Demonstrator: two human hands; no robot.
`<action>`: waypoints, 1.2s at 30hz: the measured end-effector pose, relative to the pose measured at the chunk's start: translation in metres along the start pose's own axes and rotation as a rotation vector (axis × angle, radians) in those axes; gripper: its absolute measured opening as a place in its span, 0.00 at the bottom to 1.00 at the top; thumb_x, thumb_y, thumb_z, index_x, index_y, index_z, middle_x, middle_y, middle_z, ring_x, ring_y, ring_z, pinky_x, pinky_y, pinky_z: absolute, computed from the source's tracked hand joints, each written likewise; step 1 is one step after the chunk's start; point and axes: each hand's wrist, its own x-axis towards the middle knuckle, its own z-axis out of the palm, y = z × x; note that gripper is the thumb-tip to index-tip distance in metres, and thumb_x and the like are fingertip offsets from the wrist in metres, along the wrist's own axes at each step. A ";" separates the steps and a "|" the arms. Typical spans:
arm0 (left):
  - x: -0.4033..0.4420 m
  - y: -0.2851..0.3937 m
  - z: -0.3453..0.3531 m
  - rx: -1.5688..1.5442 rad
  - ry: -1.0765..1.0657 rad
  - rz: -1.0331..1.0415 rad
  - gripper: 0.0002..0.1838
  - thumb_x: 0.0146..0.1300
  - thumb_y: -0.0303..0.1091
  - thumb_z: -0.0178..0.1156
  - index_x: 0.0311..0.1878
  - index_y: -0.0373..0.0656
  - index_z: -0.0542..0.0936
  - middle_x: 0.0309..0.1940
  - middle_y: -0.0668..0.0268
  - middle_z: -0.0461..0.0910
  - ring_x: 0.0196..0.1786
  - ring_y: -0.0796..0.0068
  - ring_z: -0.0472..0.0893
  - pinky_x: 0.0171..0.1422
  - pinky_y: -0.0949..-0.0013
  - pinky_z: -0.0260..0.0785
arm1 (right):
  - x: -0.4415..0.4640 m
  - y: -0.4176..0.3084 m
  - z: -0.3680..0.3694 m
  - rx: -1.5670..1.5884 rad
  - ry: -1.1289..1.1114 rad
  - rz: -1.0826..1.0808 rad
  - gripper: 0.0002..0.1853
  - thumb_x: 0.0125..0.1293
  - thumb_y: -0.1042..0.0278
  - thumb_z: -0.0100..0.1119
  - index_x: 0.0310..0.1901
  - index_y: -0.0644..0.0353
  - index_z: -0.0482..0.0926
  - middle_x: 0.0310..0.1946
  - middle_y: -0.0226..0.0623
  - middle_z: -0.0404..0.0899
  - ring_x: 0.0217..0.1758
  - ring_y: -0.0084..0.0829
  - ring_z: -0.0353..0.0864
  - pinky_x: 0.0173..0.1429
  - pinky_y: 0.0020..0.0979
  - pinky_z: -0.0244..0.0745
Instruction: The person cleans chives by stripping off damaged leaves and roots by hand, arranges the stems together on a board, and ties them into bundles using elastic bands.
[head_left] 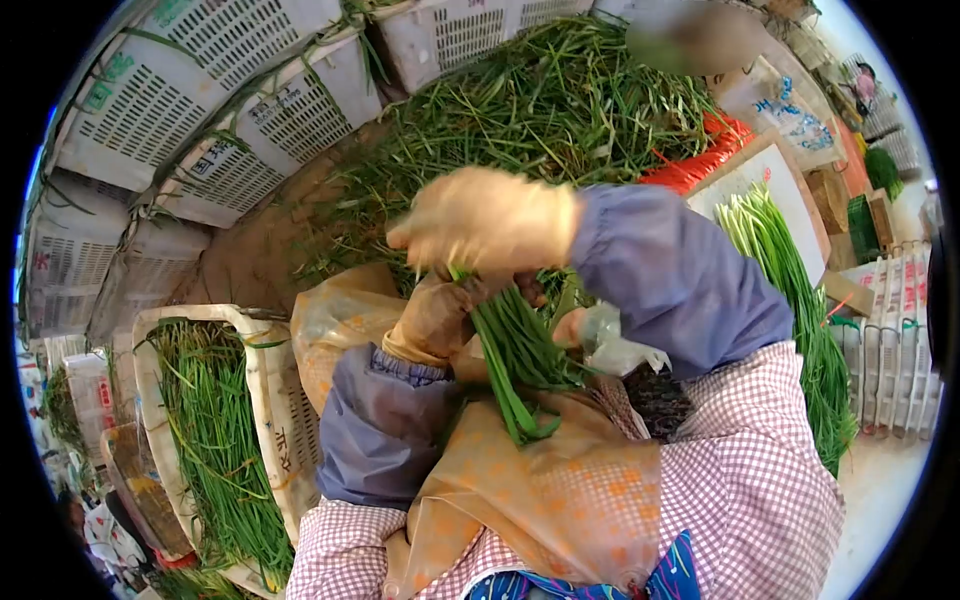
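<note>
My left hand, in a thin tan glove, is closed around a bunch of green chives over my lap. The long leaves hang down toward the tan plastic apron. Just above the bunch is my right hand, also gloved and smeared by motion; its fingers are too blurred to read. Near the right forearm lies a crumpled piece of clear plastic. Both arms wear blue-purple sleeve covers.
A heap of loose green leaves covers the ground ahead. White slotted crates line the back left. At my left stands a white crate filled with chives. Long chives lie on a pale board at right, beside red plastic.
</note>
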 end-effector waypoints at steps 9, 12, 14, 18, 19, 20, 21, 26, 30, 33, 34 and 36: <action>0.019 0.047 -0.008 -0.138 -0.207 0.293 0.14 0.63 0.33 0.58 0.51 0.44 0.73 0.42 0.64 0.76 0.46 0.62 0.77 0.55 0.52 0.74 | -0.020 0.046 -0.022 1.133 0.527 0.431 0.27 0.61 0.50 0.58 0.58 0.57 0.70 0.49 0.40 0.76 0.54 0.31 0.74 0.58 0.34 0.68; 0.016 0.073 -0.001 -0.109 -0.222 0.289 0.12 0.64 0.32 0.56 0.51 0.45 0.73 0.43 0.65 0.76 0.49 0.63 0.77 0.57 0.52 0.73 | -0.029 0.011 0.040 1.424 0.206 0.232 0.28 0.60 0.51 0.61 0.57 0.60 0.69 0.46 0.33 0.76 0.48 0.23 0.73 0.53 0.28 0.70; 0.020 0.091 0.000 0.048 -0.138 0.411 0.13 0.64 0.32 0.57 0.51 0.44 0.73 0.43 0.65 0.76 0.50 0.63 0.77 0.57 0.52 0.73 | -0.052 -0.005 0.047 1.686 -0.128 0.300 0.24 0.63 0.47 0.58 0.50 0.60 0.76 0.42 0.28 0.79 0.38 0.21 0.77 0.45 0.27 0.76; 0.001 0.127 -0.022 0.109 0.075 0.628 0.13 0.63 0.28 0.57 0.51 0.46 0.73 0.45 0.66 0.78 0.54 0.61 0.76 0.62 0.47 0.68 | -0.119 -0.001 0.049 1.532 -0.077 0.458 0.29 0.55 0.48 0.67 0.49 0.65 0.75 0.33 0.35 0.80 0.33 0.26 0.78 0.38 0.30 0.77; -0.004 0.133 -0.027 0.122 0.071 0.632 0.13 0.63 0.28 0.57 0.51 0.46 0.73 0.45 0.66 0.78 0.54 0.61 0.76 0.62 0.47 0.68 | -0.131 0.002 0.054 1.202 -0.183 0.570 0.27 0.56 0.49 0.66 0.46 0.66 0.76 0.31 0.35 0.80 0.32 0.26 0.77 0.37 0.31 0.75; -0.010 0.137 -0.030 0.109 0.093 0.671 0.13 0.63 0.27 0.57 0.51 0.47 0.73 0.45 0.66 0.78 0.54 0.61 0.76 0.63 0.47 0.68 | -0.143 -0.005 0.043 1.031 -0.263 0.546 0.27 0.57 0.49 0.65 0.46 0.68 0.77 0.33 0.37 0.80 0.33 0.26 0.76 0.38 0.32 0.74; -0.014 0.139 -0.033 0.092 0.114 0.708 0.14 0.63 0.26 0.57 0.51 0.48 0.73 0.45 0.67 0.78 0.55 0.61 0.76 0.64 0.47 0.68 | -0.155 -0.005 0.040 0.899 -0.279 0.527 0.28 0.58 0.50 0.64 0.49 0.69 0.75 0.37 0.42 0.80 0.35 0.28 0.77 0.40 0.33 0.73; -0.026 0.136 -0.024 0.136 0.133 0.707 0.14 0.64 0.29 0.56 0.52 0.45 0.72 0.45 0.65 0.78 0.52 0.66 0.77 0.66 0.51 0.65 | -0.224 0.024 0.012 0.244 0.532 0.979 0.26 0.58 0.55 0.62 0.54 0.65 0.74 0.49 0.49 0.78 0.51 0.39 0.78 0.56 0.33 0.72; -0.027 0.125 -0.010 0.091 -0.013 0.658 0.16 0.64 0.26 0.55 0.55 0.50 0.72 0.45 0.70 0.79 0.55 0.66 0.76 0.65 0.47 0.65 | -0.216 -0.005 -0.016 0.911 1.151 0.592 0.11 0.65 0.70 0.57 0.47 0.65 0.78 0.39 0.32 0.81 0.42 0.20 0.78 0.47 0.23 0.74; -0.033 0.119 0.000 0.140 0.110 0.710 0.15 0.65 0.27 0.54 0.55 0.47 0.71 0.44 0.69 0.78 0.53 0.68 0.76 0.66 0.51 0.64 | -0.185 -0.041 -0.008 0.722 1.110 0.419 0.09 0.65 0.70 0.58 0.44 0.63 0.80 0.35 0.29 0.81 0.39 0.18 0.77 0.44 0.21 0.73; -0.037 0.117 0.000 0.146 0.110 0.708 0.15 0.65 0.27 0.54 0.55 0.47 0.71 0.44 0.69 0.78 0.53 0.68 0.76 0.66 0.51 0.64 | -0.178 -0.042 0.000 0.697 1.118 0.311 0.08 0.64 0.72 0.58 0.44 0.62 0.80 0.35 0.29 0.80 0.39 0.17 0.77 0.44 0.21 0.73; -0.044 0.111 -0.001 0.150 0.036 0.700 0.16 0.65 0.28 0.54 0.56 0.47 0.69 0.42 0.69 0.76 0.49 0.70 0.77 0.66 0.53 0.65 | -0.170 -0.048 0.007 0.779 1.090 0.315 0.08 0.63 0.75 0.58 0.43 0.64 0.80 0.39 0.31 0.80 0.39 0.19 0.77 0.44 0.21 0.74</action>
